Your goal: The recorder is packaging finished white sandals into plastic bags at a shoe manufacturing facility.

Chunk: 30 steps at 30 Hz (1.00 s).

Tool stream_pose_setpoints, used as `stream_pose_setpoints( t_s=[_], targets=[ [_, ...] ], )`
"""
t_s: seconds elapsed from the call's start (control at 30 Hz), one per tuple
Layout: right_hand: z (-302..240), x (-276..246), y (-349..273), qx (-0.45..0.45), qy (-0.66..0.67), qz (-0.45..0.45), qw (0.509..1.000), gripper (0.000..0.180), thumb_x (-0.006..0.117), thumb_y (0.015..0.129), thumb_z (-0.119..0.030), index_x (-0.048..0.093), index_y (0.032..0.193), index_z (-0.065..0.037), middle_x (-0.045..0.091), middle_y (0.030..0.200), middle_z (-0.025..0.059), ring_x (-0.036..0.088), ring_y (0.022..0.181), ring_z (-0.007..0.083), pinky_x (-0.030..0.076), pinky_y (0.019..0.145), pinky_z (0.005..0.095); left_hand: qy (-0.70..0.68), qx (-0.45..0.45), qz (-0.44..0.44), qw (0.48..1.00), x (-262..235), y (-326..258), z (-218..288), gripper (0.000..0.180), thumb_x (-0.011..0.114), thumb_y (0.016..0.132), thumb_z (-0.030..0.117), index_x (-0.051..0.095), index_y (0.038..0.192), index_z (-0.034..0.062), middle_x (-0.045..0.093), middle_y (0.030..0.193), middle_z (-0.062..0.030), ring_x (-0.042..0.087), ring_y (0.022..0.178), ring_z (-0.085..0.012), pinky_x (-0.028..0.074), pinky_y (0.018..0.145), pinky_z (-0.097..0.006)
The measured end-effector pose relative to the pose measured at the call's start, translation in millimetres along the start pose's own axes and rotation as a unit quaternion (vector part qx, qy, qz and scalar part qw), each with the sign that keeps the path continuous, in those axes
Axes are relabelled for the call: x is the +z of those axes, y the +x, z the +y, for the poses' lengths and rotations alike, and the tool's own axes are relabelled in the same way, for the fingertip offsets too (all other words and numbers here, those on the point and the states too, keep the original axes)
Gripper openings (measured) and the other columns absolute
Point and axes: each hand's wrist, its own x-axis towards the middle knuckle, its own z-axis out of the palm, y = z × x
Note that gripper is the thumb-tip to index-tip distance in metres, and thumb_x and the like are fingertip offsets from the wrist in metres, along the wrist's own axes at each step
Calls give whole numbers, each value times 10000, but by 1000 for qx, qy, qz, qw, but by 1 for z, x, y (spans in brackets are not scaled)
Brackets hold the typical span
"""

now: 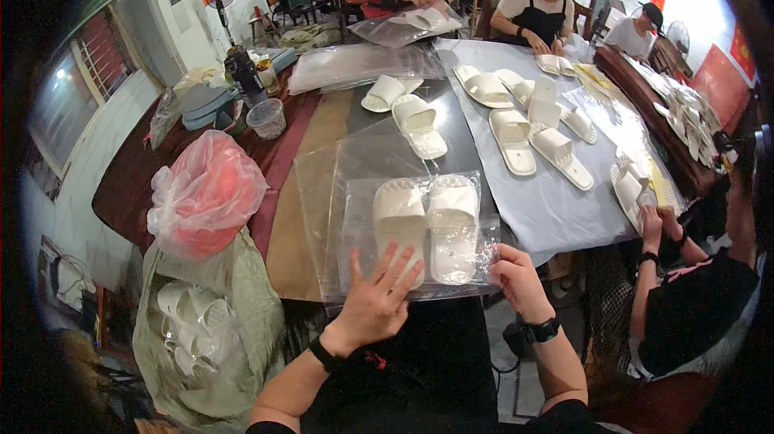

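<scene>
A pair of white slide slippers [453,232] lies side by side inside a clear plastic bag [359,200] at the table's near edge. My left hand [375,301] rests with fingers spread over the heel of the left slipper and the bag's lower part. At the bag's lower right corner, my right hand [520,281] pinches the clear film between thumb and fingers. Just beyond the bag, a loose white slipper [421,128] lies on the dark table surface, with another slipper [385,94] and part of a further one behind it.
Several white slippers [512,140] lie on grey sheeting to the right. A stack of clear bags [347,66] is at the far side. Left are a plastic cup [266,120], black bottle [244,75], red bundle [205,196] and a sack of slippers [161,369]. Co-workers handle slippers around the table.
</scene>
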Motion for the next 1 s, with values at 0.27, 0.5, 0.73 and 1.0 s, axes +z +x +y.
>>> stream_pose_setpoints(
  t_s=[0.27, 0.5, 0.73, 1.0],
  targets=[
    [-13, 64, -31, 26, 106, -172, 979, 406, 587, 943, 43, 605, 1348, 44, 667, 1058, 37, 607, 885, 94, 511, 764, 266, 68, -44, 61, 995, 22, 7, -19, 709, 740, 832, 203, 501, 1496, 133, 482, 1552, -155, 465, 1421, -369, 376, 1091, -618],
    [26, 19, 21, -338, -415, 38, 844, 194, 648, 888, 10, 673, 1076, 51, 642, 967, 156, 601, 854, 265, 482, 770, 352, -85, -57, 117, 988, 10, 0, -14, 616, 662, 845, 51, 560, 1440, 175, 572, 1490, -76, 546, 1374, -282, 383, 1125, -571],
    [49, 29, 33, -331, -488, -2, 808, 192, 620, 924, 37, 689, 1103, 26, 648, 1025, 137, 608, 978, 300, 476, 875, 355, -232, -153, 266, 923, -60, -74, 5, 453, 640, 930, 30, 609, 1381, 56, 651, 1370, -141, 626, 1267, -299, 450, 1070, -459],
    [53, 16, 37, -308, -479, 19, 821, 180, 604, 936, 43, 693, 1092, 29, 641, 1012, 150, 630, 959, 295, 496, 872, 356, 110, -417, 377, 820, -100, -228, 29, 380, 659, 941, 32, 617, 1309, -55, 678, 1277, -213, 661, 1172, -303, 491, 1031, -385]
  ],
)
